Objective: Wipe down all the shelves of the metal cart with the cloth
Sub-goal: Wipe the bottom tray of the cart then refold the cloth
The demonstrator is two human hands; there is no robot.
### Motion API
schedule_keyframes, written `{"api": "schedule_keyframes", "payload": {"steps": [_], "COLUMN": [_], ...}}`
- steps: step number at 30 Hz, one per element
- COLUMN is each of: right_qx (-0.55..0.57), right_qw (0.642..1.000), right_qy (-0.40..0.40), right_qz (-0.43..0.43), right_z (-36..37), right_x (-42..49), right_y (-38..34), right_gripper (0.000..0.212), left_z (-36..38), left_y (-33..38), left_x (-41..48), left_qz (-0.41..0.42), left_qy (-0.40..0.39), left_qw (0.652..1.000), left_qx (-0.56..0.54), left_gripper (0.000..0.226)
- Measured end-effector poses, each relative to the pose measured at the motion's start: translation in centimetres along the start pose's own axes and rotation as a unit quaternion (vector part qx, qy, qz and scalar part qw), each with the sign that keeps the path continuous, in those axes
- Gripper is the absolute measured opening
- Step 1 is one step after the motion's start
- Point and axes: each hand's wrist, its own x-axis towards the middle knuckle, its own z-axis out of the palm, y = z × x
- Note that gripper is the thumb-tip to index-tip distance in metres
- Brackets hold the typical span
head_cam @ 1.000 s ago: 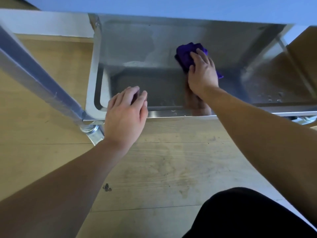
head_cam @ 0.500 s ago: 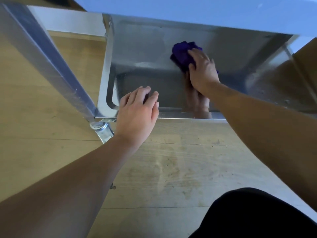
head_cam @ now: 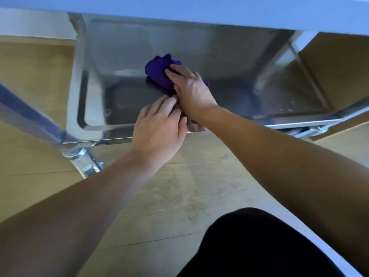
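Your right hand [head_cam: 191,90] presses flat on the purple cloth [head_cam: 159,72], which lies bunched on the bottom shelf [head_cam: 229,80] of the metal cart, near the shelf's middle. The fingers are spread over the cloth's near edge and the palm bears down on it; a corner of cloth shows past the hand on the far side. Whether the grip closes round the fabric you cannot tell from here.

Your left hand [head_cam: 159,128] hangs over the shelf's front rim [head_cam: 95,139], just beside your right wrist, fingers loosely extended with nothing in them, fingertips close to the cloth's near edge.

An upper shelf [head_cam: 199,9] overhangs the far part of the bottom shelf. A cart leg [head_cam: 30,116] meets the front rim's left corner, above a caster [head_cam: 85,162] on the wooden floor [head_cam: 169,196].
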Motion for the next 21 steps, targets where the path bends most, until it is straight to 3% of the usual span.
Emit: {"api": "schedule_keyframes", "payload": {"steps": [7,13,19,21], "right_qx": [0.013,-0.047,-0.009,-0.013], "right_qw": [0.991,0.988,0.93,0.927], "right_qy": [0.025,0.034,0.076,0.089], "right_qz": [0.132,0.141,0.359,0.363], "right_z": [-4.2,-8.0,-9.4,-8.7], "right_x": [-6.3,-13.6,-16.2,-15.3], "right_y": [7.6,15.5,20.4,18.4], "right_gripper": [0.052,0.051,0.047,0.045], "left_z": [2.2,5.1,6.2,6.3], "left_y": [5.6,9.1,8.6,8.8], "left_x": [2.6,4.7,4.2,4.1], "left_qz": [0.087,0.115,0.13,0.133], "left_qy": [-0.036,-0.048,0.004,0.008], "left_qw": [0.995,0.991,0.989,0.99], "left_qx": [-0.023,-0.046,-0.066,-0.056], "left_gripper": [0.038,0.032,0.033,0.034]}}
